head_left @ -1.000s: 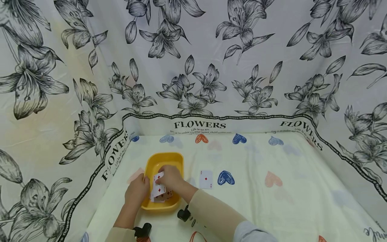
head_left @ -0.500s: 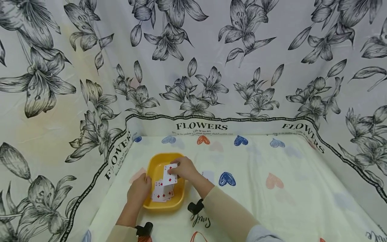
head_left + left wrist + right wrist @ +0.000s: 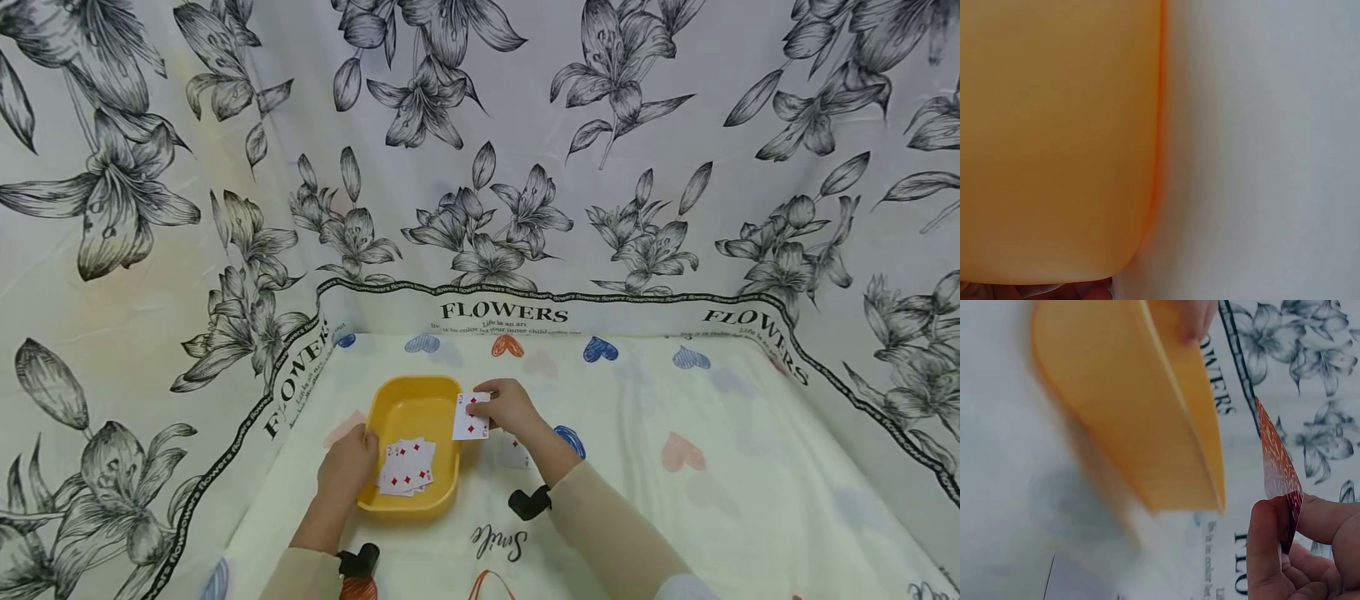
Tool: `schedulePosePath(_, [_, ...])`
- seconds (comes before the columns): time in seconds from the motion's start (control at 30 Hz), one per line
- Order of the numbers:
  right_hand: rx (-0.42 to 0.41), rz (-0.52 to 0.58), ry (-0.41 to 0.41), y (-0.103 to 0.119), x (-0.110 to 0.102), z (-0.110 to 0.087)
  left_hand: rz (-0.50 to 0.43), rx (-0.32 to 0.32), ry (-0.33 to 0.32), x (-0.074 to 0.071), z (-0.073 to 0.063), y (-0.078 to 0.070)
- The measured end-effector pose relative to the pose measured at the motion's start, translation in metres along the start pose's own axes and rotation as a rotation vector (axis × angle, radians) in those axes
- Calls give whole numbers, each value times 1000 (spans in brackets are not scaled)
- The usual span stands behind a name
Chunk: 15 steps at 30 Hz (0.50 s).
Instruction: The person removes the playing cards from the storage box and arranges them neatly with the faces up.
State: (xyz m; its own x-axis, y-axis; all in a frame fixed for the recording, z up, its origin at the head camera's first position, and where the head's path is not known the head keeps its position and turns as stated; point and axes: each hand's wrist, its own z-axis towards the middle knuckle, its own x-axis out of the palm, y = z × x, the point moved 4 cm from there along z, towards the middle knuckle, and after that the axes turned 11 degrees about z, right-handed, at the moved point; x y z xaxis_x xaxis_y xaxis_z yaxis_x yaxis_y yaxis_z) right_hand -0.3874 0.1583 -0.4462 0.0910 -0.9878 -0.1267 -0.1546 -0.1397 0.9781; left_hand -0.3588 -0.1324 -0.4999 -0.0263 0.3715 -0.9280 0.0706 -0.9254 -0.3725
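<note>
My left hand (image 3: 347, 462) grips the left rim of a yellow plastic tray (image 3: 411, 402); its outer wall (image 3: 1054, 137) fills much of the left wrist view. Several playing cards (image 3: 407, 467), diamonds face up, lie overlapping in the near half of the tray. Between thumb and fingers my right hand (image 3: 516, 410) pinches one more diamonds playing card (image 3: 467, 427), held at the tray's right rim. The right wrist view shows that card's red patterned back (image 3: 1280, 465) edge-on.
Another playing card (image 3: 513, 454) lies face up on the heart-print cloth (image 3: 622, 500) right of the tray, partly hidden by my right wrist. A flower-print curtain (image 3: 525, 100) rises behind and at both sides.
My right hand has lifted a playing card out of the tray and carried it right to the rim, passing over the card on the cloth. My left hand keeps its grip on the tray.
</note>
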Motion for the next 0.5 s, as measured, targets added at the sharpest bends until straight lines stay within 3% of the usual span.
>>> schedulePosePath(0.2, [-11,-21,-32,-7,-29,-1,5,-17,13,-2,1,3])
schedulePosePath(0.5, [46,-60,-108,-20,-78,-8,7,-10,36,0,2,-6])
